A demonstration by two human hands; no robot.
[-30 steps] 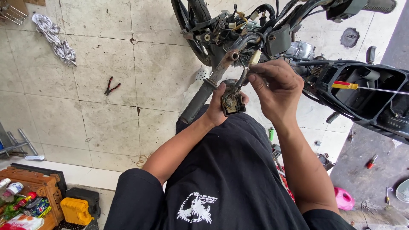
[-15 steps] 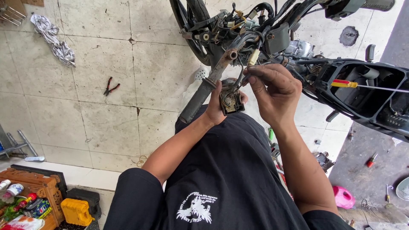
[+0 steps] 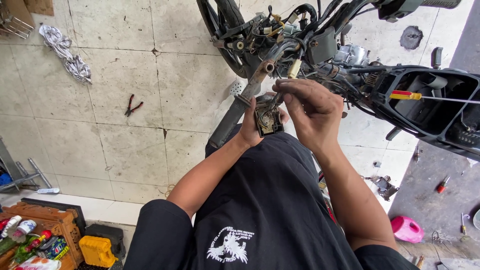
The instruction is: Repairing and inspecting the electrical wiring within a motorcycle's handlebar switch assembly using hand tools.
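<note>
From the head camera, your left hand (image 3: 252, 127) cups one small dark switch housing (image 3: 268, 120), fingers curled round its back. Your right hand (image 3: 312, 112) pinches its fingertips narrowly at the housing's top, among the wires. Both work just below the stripped motorcycle (image 3: 320, 45). One red-handled pliers (image 3: 132, 106) lies on the tiled floor; one screwdriver (image 3: 407, 95) rests across the seat tub.

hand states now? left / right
Left hand: closed around a small dark rectangular switch housing with exposed contacts.
Right hand: fingertips pinched at thin wires on the housing's top.
</note>
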